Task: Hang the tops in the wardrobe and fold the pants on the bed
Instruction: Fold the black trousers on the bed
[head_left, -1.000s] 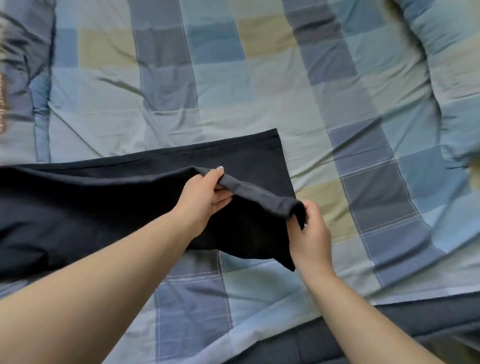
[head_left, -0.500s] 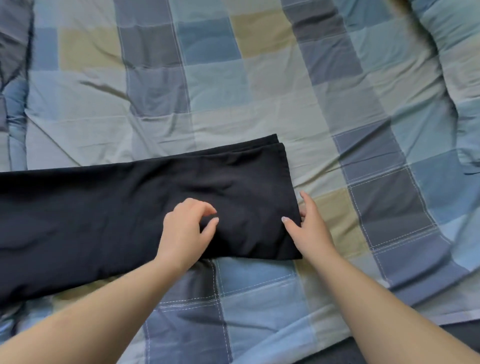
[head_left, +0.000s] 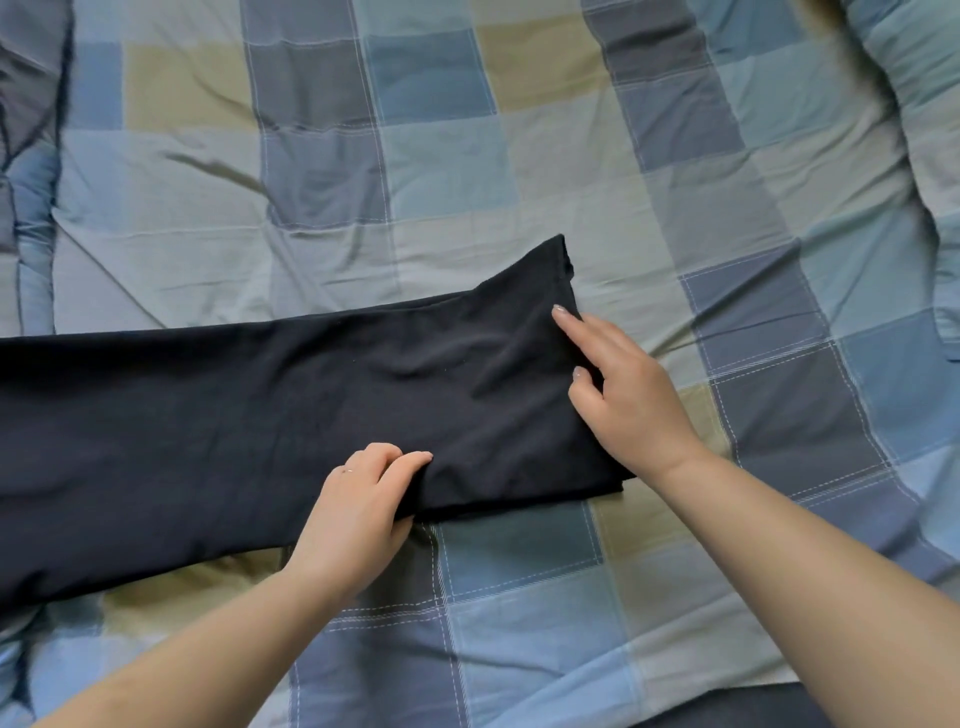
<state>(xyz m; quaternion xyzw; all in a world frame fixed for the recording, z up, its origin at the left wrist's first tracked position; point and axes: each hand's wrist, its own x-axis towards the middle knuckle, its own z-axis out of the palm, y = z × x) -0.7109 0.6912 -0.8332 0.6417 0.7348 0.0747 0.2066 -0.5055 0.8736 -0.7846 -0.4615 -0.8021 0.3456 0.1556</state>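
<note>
Nearest the camera, two bare forearms reach in from the bottom edge over a checked quilt (head_left: 519, 597) of blue, grey and tan squares with white stitching. The left hand (head_left: 358, 506) sits at the near edge of the dark pants (head_left: 234, 431), its fingers (head_left: 371, 457) curled on top of the cloth and the thumb pressed against them, so that it pinches the near edge of the fabric. The right hand (head_left: 631, 400) lies farther along, at the pants' right end, where the hem is; its fingers are nearly straight and lie flat on the cloth, the forefinger stretched toward the far corner and the thumb bent against the fabric, with nothing gripped. The pants lie flat on the quilt as one long band that runs from the left edge of the view to just right of the middle, one layer laid over another; the hem end is roughly square, and its far corner stands out a little past the top layer. Beyond the pants the quilt spreads on, creased, and rises in thick rumpled folds along the left and right edges.
</note>
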